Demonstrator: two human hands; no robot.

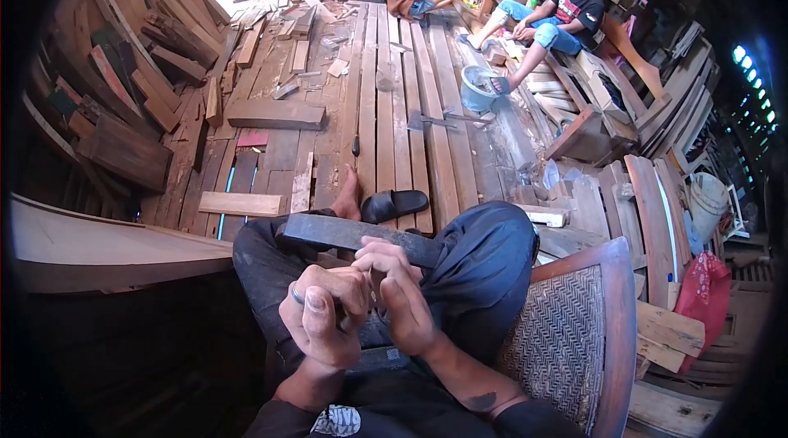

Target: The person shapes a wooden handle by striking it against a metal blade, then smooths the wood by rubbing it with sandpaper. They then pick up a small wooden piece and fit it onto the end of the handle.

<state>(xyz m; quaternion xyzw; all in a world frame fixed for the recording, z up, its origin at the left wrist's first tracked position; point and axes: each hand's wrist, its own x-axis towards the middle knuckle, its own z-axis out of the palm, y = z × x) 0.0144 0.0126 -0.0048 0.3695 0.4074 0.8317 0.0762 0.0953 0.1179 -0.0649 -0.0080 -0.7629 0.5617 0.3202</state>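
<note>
My left hand (324, 315), with a ring on one finger, is raised over my lap with its fingers curled closed. Against it, my right hand (398, 294) bends its fingers inward, and the fingertips of both hands meet. Whatever lies between them, if anything, is hidden by the fingers. Just beyond the hands, a dark, flat-topped bar (353, 234) rests across my legs. On the planks in front of my bare foot (349, 192) is a black sandal (396, 205).
Wooden offcuts (275, 114) and a hatchet-like tool (428, 121) lie on the plank floor. A bucket (480, 89) stands near two seated people (566, 15). A woven chair seat (562, 335) is at my right, a pale board (115, 241) at my left.
</note>
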